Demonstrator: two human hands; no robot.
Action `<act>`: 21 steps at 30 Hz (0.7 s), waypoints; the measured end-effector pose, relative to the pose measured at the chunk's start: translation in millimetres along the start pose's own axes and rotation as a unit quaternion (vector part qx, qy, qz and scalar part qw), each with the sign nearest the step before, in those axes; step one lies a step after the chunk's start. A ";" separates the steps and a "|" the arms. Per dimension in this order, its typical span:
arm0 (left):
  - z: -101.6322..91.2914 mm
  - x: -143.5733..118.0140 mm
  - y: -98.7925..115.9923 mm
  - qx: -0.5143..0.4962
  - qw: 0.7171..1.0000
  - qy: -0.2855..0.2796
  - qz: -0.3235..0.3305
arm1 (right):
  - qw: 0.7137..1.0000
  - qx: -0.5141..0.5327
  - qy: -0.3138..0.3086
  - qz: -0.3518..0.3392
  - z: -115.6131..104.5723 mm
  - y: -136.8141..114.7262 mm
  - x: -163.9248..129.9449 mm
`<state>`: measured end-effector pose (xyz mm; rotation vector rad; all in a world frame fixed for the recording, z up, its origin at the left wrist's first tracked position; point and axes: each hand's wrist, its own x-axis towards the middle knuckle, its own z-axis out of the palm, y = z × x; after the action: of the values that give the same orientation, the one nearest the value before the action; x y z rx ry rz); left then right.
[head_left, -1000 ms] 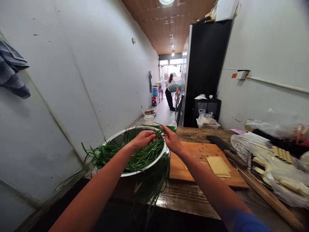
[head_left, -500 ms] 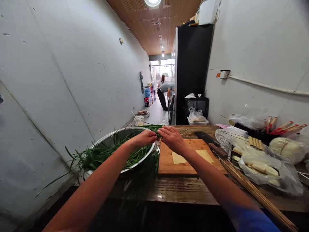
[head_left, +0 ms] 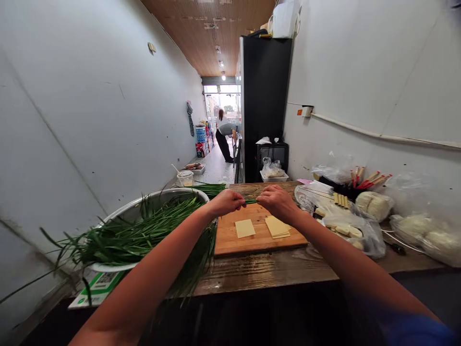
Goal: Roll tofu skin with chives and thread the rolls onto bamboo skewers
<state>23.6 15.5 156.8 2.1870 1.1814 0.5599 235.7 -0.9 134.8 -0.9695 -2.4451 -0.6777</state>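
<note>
Over the far part of the wooden cutting board (head_left: 225, 244), my left hand (head_left: 228, 202) and my right hand (head_left: 275, 199) pinch a small bundle of garlic chives (head_left: 251, 202) stretched between them. Both hands have closed fingers, with a short gap separating them. On the board below lie one pale yellow square sheet (head_left: 245, 228) and, to its right, a small stack of similar sheets (head_left: 276, 228). A large white bowl (head_left: 118, 215) heaped with long green chives (head_left: 144, 230) stands to the left. More chives (head_left: 209, 189) rest beyond its right rim.
At the right sit plastic bags with pale food (head_left: 349, 231), several small rolls (head_left: 340, 200) and red-tipped sticks (head_left: 367, 181). A lidded cup (head_left: 185, 179) stands behind the bowl. A green-and-white card (head_left: 97, 288) lies below it. Far off, a person (head_left: 225, 134) bends over.
The view has turned to the right. My hands have moved from the bowl's right rim to above the board, drawing apart with the chives between them.
</note>
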 end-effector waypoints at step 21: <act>27.6 7.3 -3.7 0.077 0.996 0.010 0.041 | 0.911 0.338 -0.217 0.095 15.5 25.5 16.8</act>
<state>41.7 15.3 134.5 2.3742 1.1852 0.5406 239.7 32.9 138.8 -1.1050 -2.5874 0.4920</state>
